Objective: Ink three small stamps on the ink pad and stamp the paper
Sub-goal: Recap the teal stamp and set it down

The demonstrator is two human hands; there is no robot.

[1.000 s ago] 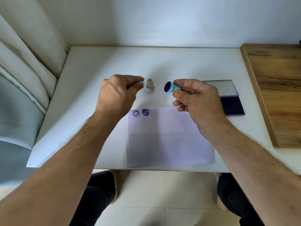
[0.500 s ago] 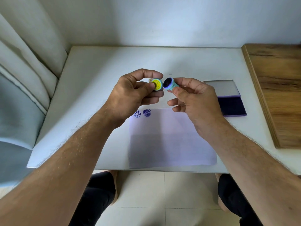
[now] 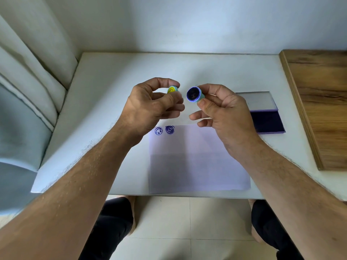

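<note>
My right hand [image 3: 222, 109] pinches a teal stamp [image 3: 194, 94] whose round, purple-inked face points toward the camera. In my left hand [image 3: 150, 107], a second small stamp with a yellow face [image 3: 172, 90] is held between thumb and fingers. Both are raised above the white table [image 3: 112, 76], a few centimetres apart. Below them lies the white paper [image 3: 197, 162], with two purple round prints [image 3: 164, 130] at its top left corner. The open ink pad [image 3: 266, 121] with its dark purple surface sits to the right, partly hidden by my right hand. The beige stamp seen earlier is hidden.
A wooden board [image 3: 323, 102] lies along the table's right side. A cushioned seat [image 3: 28, 102] stands against the left edge. The wall runs behind the table. My knees and the tiled floor [image 3: 187, 222] show below the near edge.
My left hand lifted the yellow-faced stamp off the table and brought it up beside the teal stamp. My right hand turned the inked face more toward the camera.
</note>
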